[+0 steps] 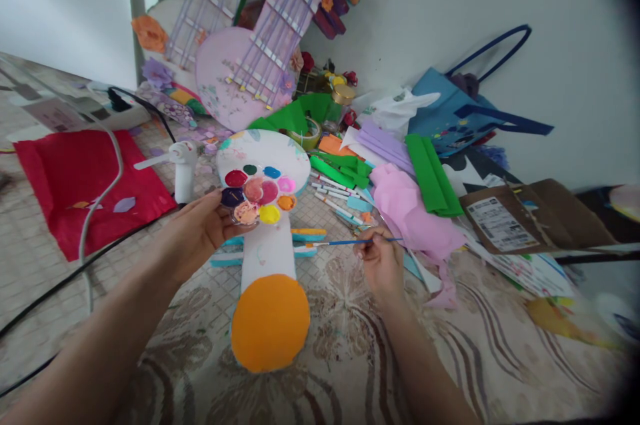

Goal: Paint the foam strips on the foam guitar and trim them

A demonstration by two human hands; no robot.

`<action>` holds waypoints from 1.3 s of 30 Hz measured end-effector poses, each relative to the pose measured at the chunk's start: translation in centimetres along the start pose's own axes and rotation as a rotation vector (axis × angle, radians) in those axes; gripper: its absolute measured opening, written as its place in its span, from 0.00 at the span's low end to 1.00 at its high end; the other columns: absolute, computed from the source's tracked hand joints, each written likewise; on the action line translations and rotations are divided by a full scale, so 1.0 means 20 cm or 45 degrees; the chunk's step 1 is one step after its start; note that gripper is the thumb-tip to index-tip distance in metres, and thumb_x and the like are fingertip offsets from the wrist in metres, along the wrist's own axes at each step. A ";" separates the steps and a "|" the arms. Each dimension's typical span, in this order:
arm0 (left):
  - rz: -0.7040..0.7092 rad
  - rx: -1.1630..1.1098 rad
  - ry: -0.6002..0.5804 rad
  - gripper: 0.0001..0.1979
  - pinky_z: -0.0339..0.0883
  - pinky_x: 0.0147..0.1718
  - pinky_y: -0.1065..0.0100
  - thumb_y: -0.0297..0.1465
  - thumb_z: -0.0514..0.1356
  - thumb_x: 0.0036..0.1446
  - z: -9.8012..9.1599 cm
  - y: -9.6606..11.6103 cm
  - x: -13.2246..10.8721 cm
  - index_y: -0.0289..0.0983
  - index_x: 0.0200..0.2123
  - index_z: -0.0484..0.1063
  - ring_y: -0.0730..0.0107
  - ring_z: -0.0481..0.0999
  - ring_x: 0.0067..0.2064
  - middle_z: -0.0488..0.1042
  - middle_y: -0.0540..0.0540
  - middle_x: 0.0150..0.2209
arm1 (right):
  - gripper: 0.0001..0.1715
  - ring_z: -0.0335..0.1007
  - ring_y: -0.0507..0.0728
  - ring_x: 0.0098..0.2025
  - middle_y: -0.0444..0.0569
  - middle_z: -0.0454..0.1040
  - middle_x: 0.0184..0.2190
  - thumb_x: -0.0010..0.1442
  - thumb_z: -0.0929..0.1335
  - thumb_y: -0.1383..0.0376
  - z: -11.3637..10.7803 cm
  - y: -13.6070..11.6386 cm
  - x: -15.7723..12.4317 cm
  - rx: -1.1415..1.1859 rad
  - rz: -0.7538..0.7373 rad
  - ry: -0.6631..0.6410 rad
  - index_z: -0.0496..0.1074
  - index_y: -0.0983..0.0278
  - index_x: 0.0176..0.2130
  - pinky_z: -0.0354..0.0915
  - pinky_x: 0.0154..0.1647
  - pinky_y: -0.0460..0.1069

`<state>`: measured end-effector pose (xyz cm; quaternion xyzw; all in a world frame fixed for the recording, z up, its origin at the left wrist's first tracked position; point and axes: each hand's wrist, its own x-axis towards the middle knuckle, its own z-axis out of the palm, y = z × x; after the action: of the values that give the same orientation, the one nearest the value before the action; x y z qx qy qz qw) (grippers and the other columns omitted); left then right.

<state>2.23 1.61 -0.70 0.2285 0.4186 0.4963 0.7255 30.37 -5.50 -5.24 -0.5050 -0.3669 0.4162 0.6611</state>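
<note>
My left hand grips the left edge of a paint palette, whose round wells hold red, green, blue, pink, orange, yellow and dark paint. It is held above a white guitar-shaped cutout that has an orange disc at its near end. The cutout's wide far end carries faint floral painting. Closed around a thin blue paintbrush, my right hand is to the right of the cutout. The brush points left, its tip near the blue and orange strips at the cutout's side.
Red fabric, a small white handheld fan and cables lie left. Several markers, pink paper and green paper are on the right, with a blue bag and cardboard beyond. Large decorated lilac guitars stand behind.
</note>
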 end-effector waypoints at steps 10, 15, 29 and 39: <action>-0.003 0.011 0.006 0.19 0.78 0.29 0.63 0.25 0.43 0.66 0.00 -0.01 -0.01 0.29 0.35 0.74 0.65 0.81 0.30 0.81 0.40 0.30 | 0.10 0.61 0.50 0.20 0.41 0.66 0.18 0.56 0.65 0.63 0.04 0.02 -0.03 -0.035 0.026 -0.093 0.70 0.61 0.25 0.56 0.21 0.47; -0.007 0.025 0.030 0.19 0.78 0.29 0.63 0.25 0.44 0.66 0.01 -0.01 -0.01 0.29 0.36 0.74 0.64 0.81 0.30 0.80 0.40 0.29 | 0.09 0.61 0.50 0.20 0.41 0.66 0.18 0.56 0.65 0.63 0.04 0.04 -0.03 -0.060 0.032 -0.110 0.70 0.61 0.26 0.56 0.22 0.47; 0.011 0.011 -0.024 0.18 0.78 0.30 0.62 0.25 0.45 0.65 -0.01 -0.01 -0.01 0.29 0.34 0.75 0.64 0.81 0.30 0.80 0.39 0.29 | 0.09 0.59 0.49 0.19 0.40 0.66 0.17 0.53 0.65 0.64 -0.08 0.00 0.04 -0.090 0.005 0.023 0.70 0.61 0.24 0.53 0.20 0.46; 0.001 -0.007 -0.016 0.18 0.79 0.30 0.62 0.25 0.44 0.65 0.00 -0.02 0.00 0.29 0.36 0.74 0.64 0.81 0.31 0.81 0.40 0.30 | 0.09 0.61 0.49 0.21 0.41 0.66 0.20 0.55 0.64 0.65 -0.04 0.00 0.02 0.023 -0.058 -0.044 0.70 0.62 0.25 0.55 0.22 0.46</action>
<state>2.40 1.46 -0.91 0.2297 0.4124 0.4962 0.7286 31.31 -5.47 -5.35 -0.4833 -0.3859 0.4128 0.6686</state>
